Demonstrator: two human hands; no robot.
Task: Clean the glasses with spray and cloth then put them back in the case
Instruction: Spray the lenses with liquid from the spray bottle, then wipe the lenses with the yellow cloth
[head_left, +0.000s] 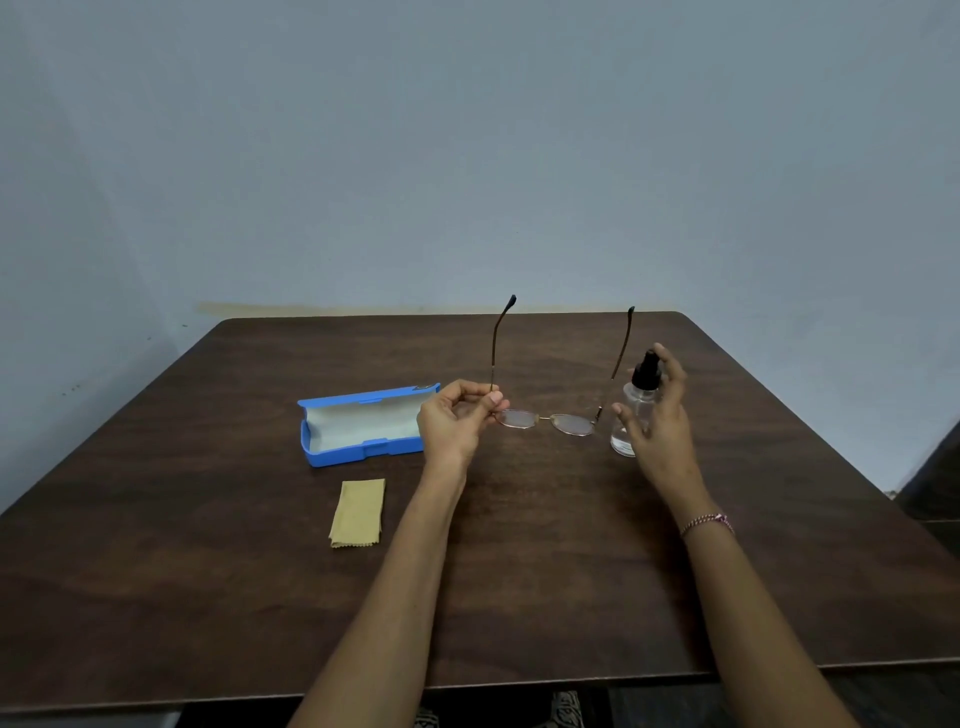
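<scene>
**A:** What's at your far left?

**B:** On the dark brown wooden table (519, 571), the blue plastic glasses case (363, 427) lies open. Its long axis runs across the table and its pale lining shows. Nearer me and apart from it, the folded yellow cleaning cloth (358, 513) lies flat.

**A:** And the glasses?

**B:** My left hand (457, 415) pinches the thin gold-rimmed glasses (545, 419) between thumb and fingertips at their left hinge, just right of the case. The front runs left to right with the lenses low. Both temples are unfolded and point up and away from me, toward the wall.

**A:** And on the right?

**B:** The clear spray bottle with the black nozzle (636, 410) is upright, just beside the right temple. My right hand (662, 421) is around it, with the thumb at its left side, the fingers behind and the forefinger up by the nozzle. Whether I truly grip it or only touch it, I cannot tell. A pink beaded bracelet (707, 522) circles that wrist.
</scene>
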